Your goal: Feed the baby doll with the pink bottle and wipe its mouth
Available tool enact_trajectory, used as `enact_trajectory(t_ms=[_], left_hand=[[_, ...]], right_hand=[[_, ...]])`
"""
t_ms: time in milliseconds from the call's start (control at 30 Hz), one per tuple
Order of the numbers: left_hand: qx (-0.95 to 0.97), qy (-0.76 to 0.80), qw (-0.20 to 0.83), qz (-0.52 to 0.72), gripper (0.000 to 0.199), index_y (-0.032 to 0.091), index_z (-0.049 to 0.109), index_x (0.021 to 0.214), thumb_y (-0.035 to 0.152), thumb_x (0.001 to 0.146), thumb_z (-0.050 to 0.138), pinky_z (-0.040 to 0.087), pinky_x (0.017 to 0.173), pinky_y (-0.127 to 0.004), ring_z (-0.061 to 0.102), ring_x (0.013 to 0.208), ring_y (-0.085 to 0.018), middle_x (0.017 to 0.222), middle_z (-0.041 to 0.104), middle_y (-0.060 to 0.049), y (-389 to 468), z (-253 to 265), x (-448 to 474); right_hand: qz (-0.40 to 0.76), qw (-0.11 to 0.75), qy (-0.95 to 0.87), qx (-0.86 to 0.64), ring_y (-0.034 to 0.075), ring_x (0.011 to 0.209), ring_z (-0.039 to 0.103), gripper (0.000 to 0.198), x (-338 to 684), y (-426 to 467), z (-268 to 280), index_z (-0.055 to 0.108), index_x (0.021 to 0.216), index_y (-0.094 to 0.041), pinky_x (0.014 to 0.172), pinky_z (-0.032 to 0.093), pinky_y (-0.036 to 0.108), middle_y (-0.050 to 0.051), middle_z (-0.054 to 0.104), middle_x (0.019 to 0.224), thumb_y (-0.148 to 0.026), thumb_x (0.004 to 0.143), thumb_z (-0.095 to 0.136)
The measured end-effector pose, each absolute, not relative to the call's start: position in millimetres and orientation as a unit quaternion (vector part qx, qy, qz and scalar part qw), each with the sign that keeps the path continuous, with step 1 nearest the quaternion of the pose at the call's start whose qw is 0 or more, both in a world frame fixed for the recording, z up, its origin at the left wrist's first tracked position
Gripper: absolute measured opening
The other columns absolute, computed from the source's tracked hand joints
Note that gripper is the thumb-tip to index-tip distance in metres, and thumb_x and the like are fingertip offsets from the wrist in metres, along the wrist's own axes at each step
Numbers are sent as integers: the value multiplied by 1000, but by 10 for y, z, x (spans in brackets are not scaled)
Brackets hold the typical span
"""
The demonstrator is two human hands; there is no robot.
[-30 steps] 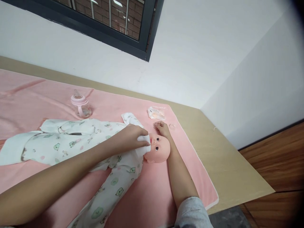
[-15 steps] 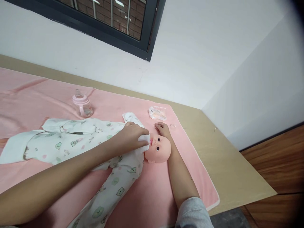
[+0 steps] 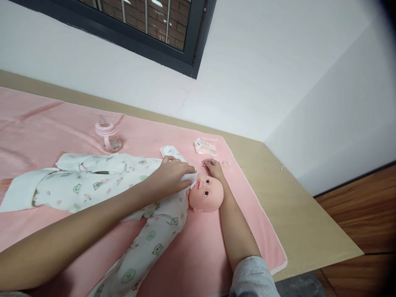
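Note:
A baby doll in white printed pyjamas lies on its back, head to the right. My left hand reaches across its chest and pinches a folded white tissue. The tissue is at the doll's chin, just below the mouth. Beyond the far side of the doll's head, my right hand rests on the blanket with its fingers loosely apart and nothing in them. My right forearm lies along the top of the head.
A pink blanket covers much of the tan tabletop. At the back stand a pink-lidded baby bottle and, farther right, a small clear packet. A small clear item lies by my right hand. The wall is behind.
My left hand has shifted the tissue slightly upward, away from me, along the doll's chin, uncovering a bit more of the chin. My right hand stays in place.

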State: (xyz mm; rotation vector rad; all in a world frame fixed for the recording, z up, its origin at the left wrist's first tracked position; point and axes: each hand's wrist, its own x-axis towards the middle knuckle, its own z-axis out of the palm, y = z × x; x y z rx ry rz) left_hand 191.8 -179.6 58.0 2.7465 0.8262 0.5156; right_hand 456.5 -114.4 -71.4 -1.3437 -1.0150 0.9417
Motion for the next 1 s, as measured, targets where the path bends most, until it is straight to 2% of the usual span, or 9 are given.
enact_trajectory(t_ms=[200,600,833,1000], left_hand=[[932,279,103,207,18,21,66,95,17,86,51,26,91,-43,59,93,-23,92,69,0,-1782,538,1930],[930,272,135,207,28,28,74,93,17,88,49,31,90,-41,59,92,-23,91,68,-1,-1732,559,1941],[915,266,200,228,35,25,76,96,13,82,46,42,73,-28,61,84,-19,95,66,-3,-1741,586,1933],[906,275,217,237,38,24,76,96,7,80,46,44,73,-27,61,85,-18,95,66,-2,-1762,593,1951]], right_hand=[[404,568,-431,-573,13,76,65,9,4571,-1133,-716,64,76,-19,87,52,34,2,71,82,-25,70,66],[402,573,-432,-569,13,77,65,8,4557,-1157,-703,64,76,-19,86,52,32,2,71,82,-22,70,62],[408,574,-430,-565,13,76,65,11,4586,-1124,-766,64,78,-19,87,52,32,1,70,81,-23,69,61],[408,574,-432,-563,14,76,65,12,4591,-1108,-797,63,78,-19,85,52,32,1,70,80,-25,68,61]])
